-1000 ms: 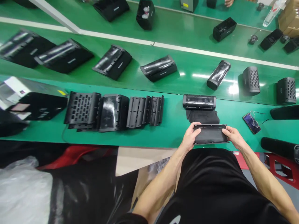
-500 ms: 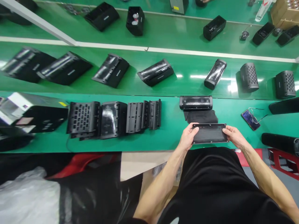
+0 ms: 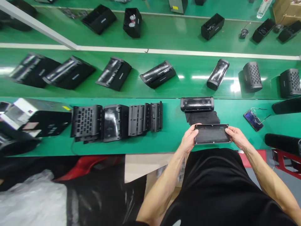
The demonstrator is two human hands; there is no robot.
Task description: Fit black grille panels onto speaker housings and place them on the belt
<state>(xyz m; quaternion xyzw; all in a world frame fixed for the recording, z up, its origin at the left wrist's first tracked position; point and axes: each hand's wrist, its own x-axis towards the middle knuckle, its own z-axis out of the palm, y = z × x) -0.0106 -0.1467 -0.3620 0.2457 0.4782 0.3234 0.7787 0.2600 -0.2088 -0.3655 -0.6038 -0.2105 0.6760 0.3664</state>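
Note:
Between my two hands I hold a black rectangular panel (image 3: 211,134) with small clips or tabs along its long edges. My left hand (image 3: 188,138) grips its left end, thumb on the inner face. At the right end my right hand (image 3: 236,137) pinches it the same way, fingers behind. Just beyond the panel lies a dark cloth (image 3: 204,117) on the green table. Against the cloth's far edge rests a black speaker body (image 3: 197,104) with a glossy, perforated front facing up.
To the left stand stacked black grille panels (image 3: 84,122) and a glossy-fronted speaker (image 3: 114,122). At right lie a phone (image 3: 253,120) and glasses (image 3: 258,120), with a long black speaker (image 3: 282,142) near the edge. Several speaker housings (image 3: 158,74) line the green belt behind.
My view has tilted and shifted slightly, so the table sits lower at left. Both hands keep hold of the panel, which has barely moved.

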